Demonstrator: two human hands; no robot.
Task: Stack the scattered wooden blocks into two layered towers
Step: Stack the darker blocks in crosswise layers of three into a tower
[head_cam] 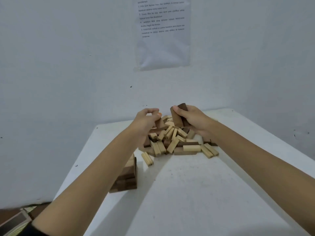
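Dark blocks (181,114) stand upright, clamped in the fingers of my right hand (193,120); the tower (127,178) by the tabletop's (187,193) left edge sits nearer my left hand (144,124), whose grip I cannot tell.

Plain indoor test or recording room, sparsely set up: bare white wall (68,65), printed instruction sheet (162,31) in a clear sleeve stuck up above far edge of white tabletop (187,193), scuffed and speckled, set against wall.
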